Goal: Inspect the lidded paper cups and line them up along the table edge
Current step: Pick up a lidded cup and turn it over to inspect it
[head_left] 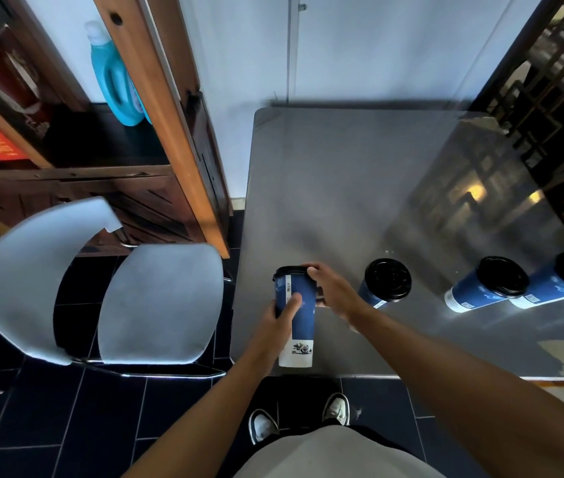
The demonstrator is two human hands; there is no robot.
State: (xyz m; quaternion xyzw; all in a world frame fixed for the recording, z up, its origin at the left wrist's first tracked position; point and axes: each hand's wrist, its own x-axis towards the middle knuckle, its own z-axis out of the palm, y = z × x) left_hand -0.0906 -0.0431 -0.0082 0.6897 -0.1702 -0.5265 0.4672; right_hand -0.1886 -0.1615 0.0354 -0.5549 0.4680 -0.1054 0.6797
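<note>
Grey bench [325,188] before me, white chair [101,291] at its left. Three lidded blue paper cups [385,284] stand in row along right stretch of bench. Fourth cup [296,315] held above near-left corner. My left hand [278,320] wraps its body, thumb across front. My right hand [332,288] grips black lid [290,270] end.

Pale chair [156,305] on dark tiled floor [66,426], beside wooden shelving [156,98].

A café: steel table [325,188], takeaway cups [484,288], white chair [159,301].
</note>
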